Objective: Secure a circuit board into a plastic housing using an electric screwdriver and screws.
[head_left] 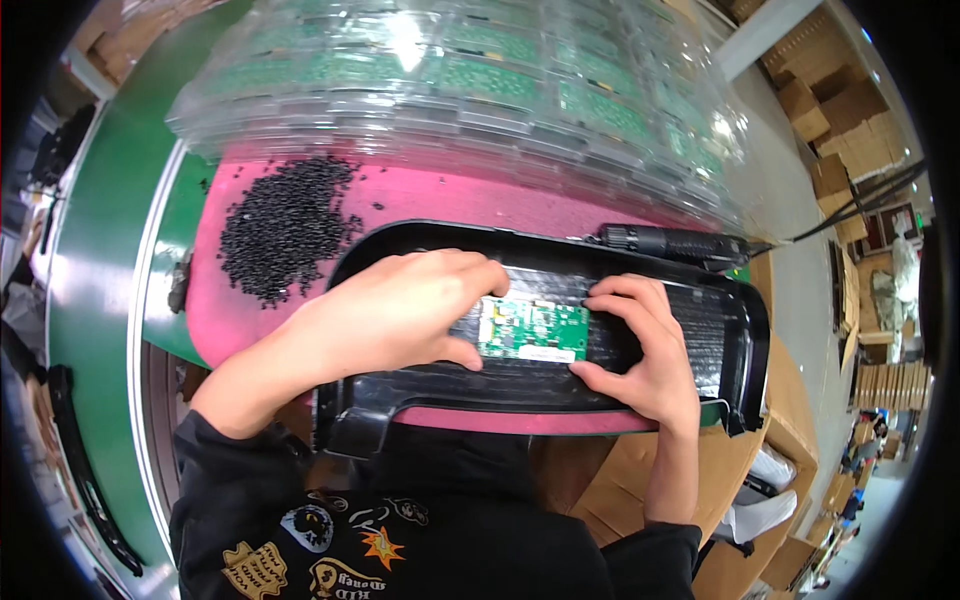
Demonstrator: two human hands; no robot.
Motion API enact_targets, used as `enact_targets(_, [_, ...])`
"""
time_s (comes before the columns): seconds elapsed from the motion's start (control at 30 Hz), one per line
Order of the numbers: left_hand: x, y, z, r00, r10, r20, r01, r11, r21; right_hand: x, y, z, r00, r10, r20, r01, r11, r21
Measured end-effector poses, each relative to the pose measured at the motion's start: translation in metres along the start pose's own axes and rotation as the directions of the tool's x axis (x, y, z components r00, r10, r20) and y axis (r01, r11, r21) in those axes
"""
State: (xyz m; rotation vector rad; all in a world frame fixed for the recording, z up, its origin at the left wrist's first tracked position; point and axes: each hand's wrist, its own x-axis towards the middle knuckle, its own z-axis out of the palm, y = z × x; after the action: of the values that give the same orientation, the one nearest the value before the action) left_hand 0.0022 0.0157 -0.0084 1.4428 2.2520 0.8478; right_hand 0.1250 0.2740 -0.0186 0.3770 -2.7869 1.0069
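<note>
A green circuit board (535, 328) with a white strip along its near edge lies within a long black plastic housing (420, 388). My left hand (425, 305) grips the board's left end, its thumb on the near side and its fingers on the far side. At the opposite end, my right hand (645, 350) pinches the board's right corners between thumb and fingers. The housing's raised rim curves around both hands. Whether the board touches the housing floor is hard to tell.
A heap of small black screws or pins (285, 230) lies on the pink mat (420, 195). Behind the housing, a black electric screwdriver (665, 242) rests with its cable running right. Stacked clear plastic trays (450, 75) of green boards stand at the back. A cardboard box (640, 480) is at the near right.
</note>
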Motion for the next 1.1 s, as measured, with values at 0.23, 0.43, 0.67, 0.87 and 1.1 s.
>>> enact_targets(0.23, [-0.006,-0.016,-0.042,0.876,0.001,-0.482,0.015,1.0,0.028,-0.012,0.011,-0.04,0.8,0.251,-0.545,-0.304,0.953,-0.008])
enact_targets(0.43, [-0.025,-0.056,-0.047,0.9,-0.098,-0.425,0.242,0.922,0.301,-0.015,0.072,-0.111,0.761,0.469,-0.448,-0.645,0.618,-0.449])
enact_targets(0.67, [-0.016,-0.06,-0.046,0.93,-0.229,-0.287,0.308,0.912,0.271,-0.003,0.082,-0.094,0.679,0.511,-0.527,-0.506,0.846,0.169])
enact_targets(0.87, [-0.018,-0.065,-0.045,0.928,-0.218,-0.301,0.296,0.923,0.246,0.056,0.012,-0.051,0.538,0.216,-0.815,0.248,0.884,0.397])
enact_targets(1.1, [-0.006,-0.041,-0.051,0.852,0.007,-0.523,0.048,0.995,0.091,0.097,-0.011,0.0,0.851,0.334,-0.405,0.168,0.558,0.813])
